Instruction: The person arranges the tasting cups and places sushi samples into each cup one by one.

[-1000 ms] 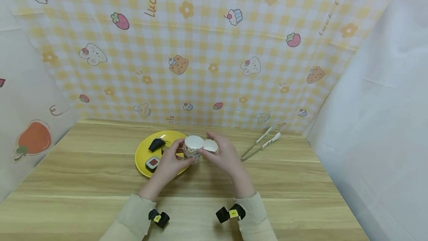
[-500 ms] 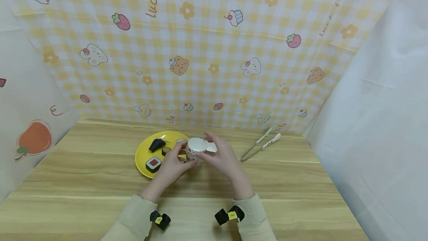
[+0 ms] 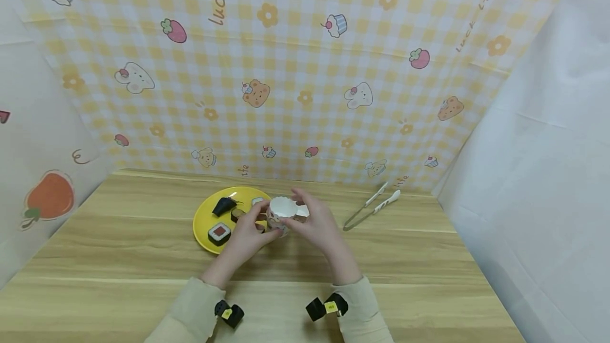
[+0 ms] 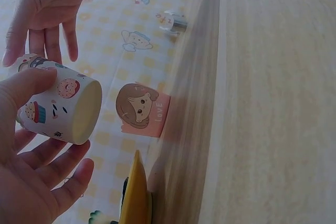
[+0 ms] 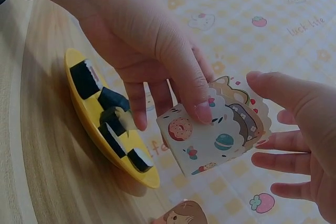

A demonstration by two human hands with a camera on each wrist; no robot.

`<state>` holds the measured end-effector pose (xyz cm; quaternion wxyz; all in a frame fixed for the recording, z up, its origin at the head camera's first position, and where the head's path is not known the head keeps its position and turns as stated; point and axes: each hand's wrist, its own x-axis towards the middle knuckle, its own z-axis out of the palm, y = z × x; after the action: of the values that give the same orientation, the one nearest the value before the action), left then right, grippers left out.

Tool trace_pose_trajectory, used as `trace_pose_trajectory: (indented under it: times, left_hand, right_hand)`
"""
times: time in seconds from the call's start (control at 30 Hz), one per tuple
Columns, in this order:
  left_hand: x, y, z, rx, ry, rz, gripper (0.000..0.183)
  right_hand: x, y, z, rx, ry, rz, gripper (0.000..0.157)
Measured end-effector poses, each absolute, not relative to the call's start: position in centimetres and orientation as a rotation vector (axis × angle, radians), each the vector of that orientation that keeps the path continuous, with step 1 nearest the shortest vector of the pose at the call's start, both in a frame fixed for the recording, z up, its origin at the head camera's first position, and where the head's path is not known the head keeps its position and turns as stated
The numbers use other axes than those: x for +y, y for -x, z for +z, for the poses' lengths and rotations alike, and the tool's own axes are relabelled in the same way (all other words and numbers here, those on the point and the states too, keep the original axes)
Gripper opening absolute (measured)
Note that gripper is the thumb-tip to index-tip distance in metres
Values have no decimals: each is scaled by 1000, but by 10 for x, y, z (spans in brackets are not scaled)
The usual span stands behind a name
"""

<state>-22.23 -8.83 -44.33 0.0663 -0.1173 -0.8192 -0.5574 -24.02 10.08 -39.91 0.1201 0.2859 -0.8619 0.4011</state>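
My left hand point(image 3: 249, 231) grips a white paper muffin cup point(image 3: 282, 208), with its thumb on the printed side. In the right wrist view a second scalloped rim point(image 5: 255, 115) sticks out of this cup point(image 5: 194, 140), apparently from another cup nested in it. My right hand point(image 3: 316, 222) is spread at that rim, fingers fairly straight, with the thumb at the edge. Whether its other fingertips touch the cup I cannot tell. Behind the hands a pinkish muffin cup point(image 4: 147, 109) with a girl's face and "LOVE" stands on the table.
To the left, a yellow plate point(image 3: 202, 229) carries several sushi pieces point(image 3: 219, 233), possibly toys, and a dark cone-shaped piece point(image 3: 224, 206). White-handled tongs point(image 3: 387, 201) lie at the right. A checked yellow cloth point(image 3: 305, 57) hangs behind the wooden table point(image 3: 419, 269).
The gripped cup and my left hand have shifted slightly right, bringing the cup closer to my right hand. More of the plate shows now. The right hand has hardly moved.
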Motion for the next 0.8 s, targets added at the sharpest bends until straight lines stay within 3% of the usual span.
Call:
trace_pose_trajectory:
  times: [0.8]
  left_hand:
    - [-87,223,-446,-2451,377,-1714,67]
  right_hand:
    - [102,239,-398,-2567,-810,1113,66]
